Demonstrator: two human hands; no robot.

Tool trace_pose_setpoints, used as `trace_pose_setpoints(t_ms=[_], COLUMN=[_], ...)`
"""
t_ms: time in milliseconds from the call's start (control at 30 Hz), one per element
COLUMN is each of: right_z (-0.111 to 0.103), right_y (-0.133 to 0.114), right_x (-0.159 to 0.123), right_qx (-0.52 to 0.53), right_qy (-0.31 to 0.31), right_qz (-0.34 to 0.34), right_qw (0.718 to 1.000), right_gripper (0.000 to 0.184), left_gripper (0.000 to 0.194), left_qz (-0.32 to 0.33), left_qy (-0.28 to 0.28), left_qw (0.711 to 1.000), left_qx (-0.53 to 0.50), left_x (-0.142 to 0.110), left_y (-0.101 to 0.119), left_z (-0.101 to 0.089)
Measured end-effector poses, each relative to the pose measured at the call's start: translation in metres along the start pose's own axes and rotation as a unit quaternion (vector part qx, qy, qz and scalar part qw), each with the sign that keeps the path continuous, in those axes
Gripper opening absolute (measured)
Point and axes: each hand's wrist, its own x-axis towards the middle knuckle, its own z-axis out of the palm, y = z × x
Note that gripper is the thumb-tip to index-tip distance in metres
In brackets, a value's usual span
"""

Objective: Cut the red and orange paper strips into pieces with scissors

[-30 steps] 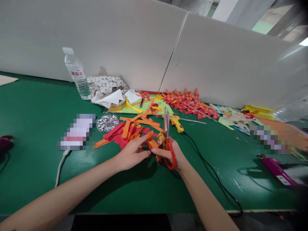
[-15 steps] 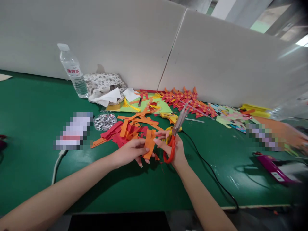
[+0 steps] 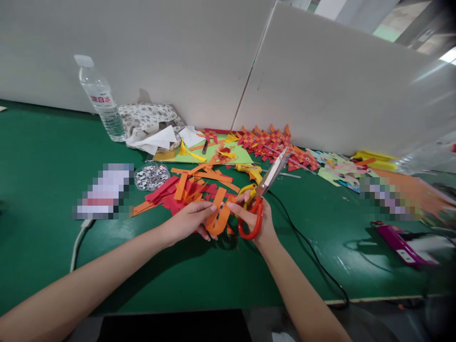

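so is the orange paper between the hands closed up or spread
Spread open: the orange paper forms a U, with a gap between its two arms.

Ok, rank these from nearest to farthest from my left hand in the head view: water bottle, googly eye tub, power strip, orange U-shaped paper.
1. Orange U-shaped paper: held by your left hand.
2. Googly eye tub: ahead, left.
3. Water bottle: farther back, left.
4. Power strip: far right.

My left arm (image 3: 121,273) softly shadows the green table (image 3: 39,156); glare streaks its right; 2 patches (image 3: 103,192) look pixelated, right edge blurred.
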Motion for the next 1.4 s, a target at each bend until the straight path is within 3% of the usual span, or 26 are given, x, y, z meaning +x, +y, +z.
trace_pose_setpoints(t_ms=[167, 300, 467, 933, 1033, 1167, 1400], right_z=[0.006, 0.011, 0.009, 0.011, 0.01, 0.01, 0.01], right_y=[-0.004, -0.003, 0.004, 0.002, -0.001, -0.004, -0.003], right_x=[-0.002, -0.003, -0.002, -0.003, -0.004, -0.004, -0.005], right_qx=[-0.049, -0.051, -0.041, 0.001, -0.021, -0.05, -0.019], right_qy=[-0.024, -0.025, -0.03, -0.001, -0.01, -0.026, -0.009], right_qz=[-0.009, -0.011, -0.005, -0.018, -0.018, -0.019, -0.018], right_qw=[0.998, 0.998, 0.999, 1.0, 1.0, 0.998, 1.0], right_gripper=[0.041, 0.043, 0.044, 0.038, 0.04, 0.041, 0.039], left_gripper=[0.041, 0.03, 0.024, 0.036, 0.033, 0.025, 0.028], left_qz=[-0.005, -0.007, -0.023, -0.042, 0.023, 0.157, 0.118], left_qy=[-0.019, -0.062, -0.097, -0.115, -0.06, 0.059, 0.047], left_qw=[1.0, 0.996, 0.994, 0.992, 0.988, 0.948, 0.975], left_qx=[0.014, 0.061, 0.049, 0.045, 0.138, 0.269, 0.181], left_x=[-0.004, -0.003, -0.002, -0.002, -0.004, -0.005, -0.002], left_y=[0.001, -0.001, -0.003, -0.006, -0.005, -0.005, -0.006], left_z=[0.003, 0.003, 0.002, 0.004, 0.004, 0.002, 0.001])
